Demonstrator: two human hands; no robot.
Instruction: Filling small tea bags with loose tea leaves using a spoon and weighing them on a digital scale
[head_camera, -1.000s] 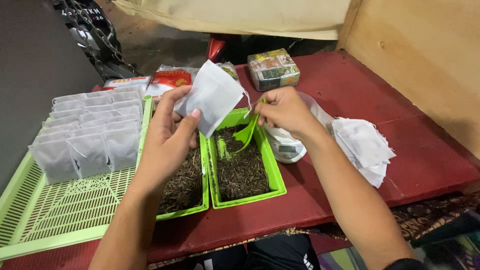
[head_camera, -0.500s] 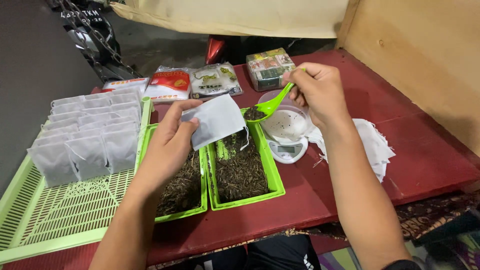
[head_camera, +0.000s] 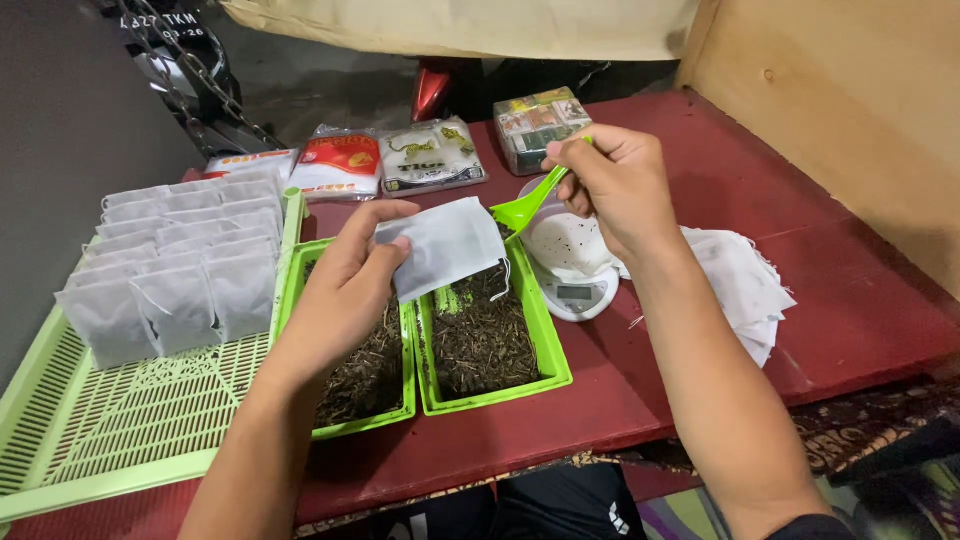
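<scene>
My left hand holds a white paper filter bag over two green trays of dried dark leaves. My right hand pinches the handle of a green plastic spoon, whose bowl sits between the bag and a small white scale. A white dish on the scale shows dark specks.
A light green slatted tray at left carries rows of filled white bags. A pile of flat white bags lies right of the scale. Sealed packets and a wrapped box sit at the back of the red table. A wooden wall stands at right.
The right hand lifted the spoon out of the tray and up over the scale; the dark heap seen on it half a second ago is gone. The bag dropped lower and flatter.
</scene>
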